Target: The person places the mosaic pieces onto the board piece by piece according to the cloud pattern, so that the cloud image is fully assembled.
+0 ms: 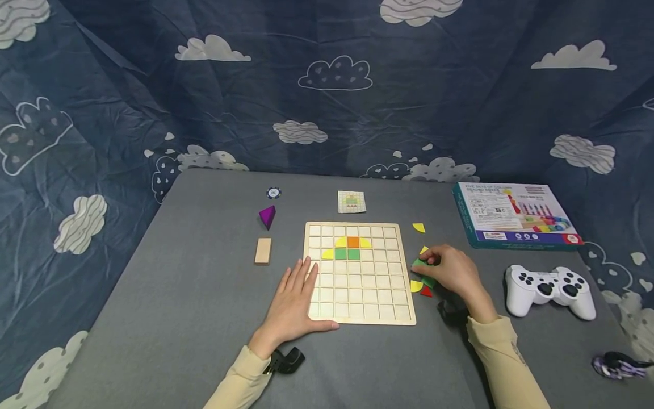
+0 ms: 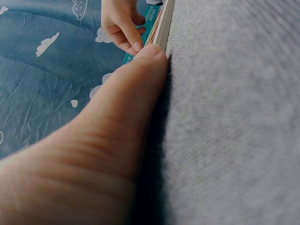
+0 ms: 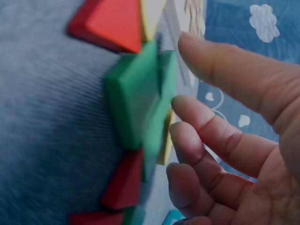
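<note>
My left hand lies spread at the lower left corner of a wooden grid board. Its fingers reach the left edge, and its thumb lies along the near edge. Set in the board are an orange square, two green squares and yellow quarter circles. Beyond the board's right edge, my right hand is at a loose group of pieces. Its fingertips are right beside a green piece, with thumb and fingers apart. Red pieces and a yellow piece lie close by.
Behind the board is a small pattern card. On the left lie a poker chip, a purple block and a wooden block. A boxed set and a white game controller occupy the right side.
</note>
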A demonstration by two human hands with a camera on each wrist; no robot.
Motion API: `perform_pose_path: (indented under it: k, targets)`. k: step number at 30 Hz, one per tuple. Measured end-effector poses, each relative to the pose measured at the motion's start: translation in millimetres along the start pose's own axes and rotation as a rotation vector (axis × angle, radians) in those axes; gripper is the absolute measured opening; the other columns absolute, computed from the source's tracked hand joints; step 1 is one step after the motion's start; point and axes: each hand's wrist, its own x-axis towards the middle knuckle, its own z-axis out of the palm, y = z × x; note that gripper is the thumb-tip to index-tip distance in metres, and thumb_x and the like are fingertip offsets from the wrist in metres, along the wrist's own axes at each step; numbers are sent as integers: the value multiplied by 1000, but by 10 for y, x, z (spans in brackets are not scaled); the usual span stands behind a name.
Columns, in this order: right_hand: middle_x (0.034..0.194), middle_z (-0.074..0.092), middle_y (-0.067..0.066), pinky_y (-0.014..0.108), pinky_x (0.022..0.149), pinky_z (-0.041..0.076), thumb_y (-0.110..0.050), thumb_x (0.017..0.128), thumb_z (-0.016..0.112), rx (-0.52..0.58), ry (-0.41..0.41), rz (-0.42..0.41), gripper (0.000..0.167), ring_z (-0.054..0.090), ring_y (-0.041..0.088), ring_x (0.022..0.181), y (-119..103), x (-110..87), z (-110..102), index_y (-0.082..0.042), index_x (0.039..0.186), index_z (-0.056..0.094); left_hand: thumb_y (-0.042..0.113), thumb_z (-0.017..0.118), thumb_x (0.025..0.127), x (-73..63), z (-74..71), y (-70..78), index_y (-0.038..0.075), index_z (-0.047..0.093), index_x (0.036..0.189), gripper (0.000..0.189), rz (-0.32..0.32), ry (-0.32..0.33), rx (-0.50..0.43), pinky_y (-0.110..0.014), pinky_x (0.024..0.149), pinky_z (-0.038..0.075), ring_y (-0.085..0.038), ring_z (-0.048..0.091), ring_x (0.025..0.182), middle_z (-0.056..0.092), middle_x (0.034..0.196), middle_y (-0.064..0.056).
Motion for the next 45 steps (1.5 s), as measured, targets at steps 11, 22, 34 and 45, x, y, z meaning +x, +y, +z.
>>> perform_pose_path:
  k: [11, 22, 34, 45]
  targets:
    - [83, 60, 7, 34, 60, 35, -19, 78, 78, 42, 26, -17, 25, 51, 23, 72, -7, 20, 72, -5, 92, 63, 79, 60, 66, 1, -1, -6, 2, 16, 151, 123, 1, 5, 4, -43, 114, 5, -29, 6, 143, 9, 157, -16]
    - [78, 62, 6, 31, 50, 35, -13, 82, 75, 146, 171, -124, 16, 47, 20, 60, -200, 71, 170, -3, 94, 70, 79, 61, 65, -6, -3, -16, 2, 17, 151, 124, -12, 0, -2, -42, 114, 3, -29, 5, 143, 10, 157, -16]
    - [72, 63, -1, 31, 48, 38, -17, 80, 78, 272, 57, -216, 12, 48, 19, 54, -606, 273, 377, -9, 84, 70, 80, 59, 66, 8, 1, 0, 2, 16, 151, 123, -14, -16, 8, -41, 114, 3, -28, 4, 143, 9, 157, -15]
    - [76, 67, -2, 32, 55, 40, -16, 84, 74, 201, 11, -189, 9, 52, 16, 60, -714, 345, 453, -9, 89, 76, 80, 58, 67, 2, 7, -2, 3, 14, 152, 123, -19, -20, 4, -41, 114, 2, -28, 3, 143, 7, 157, -15]
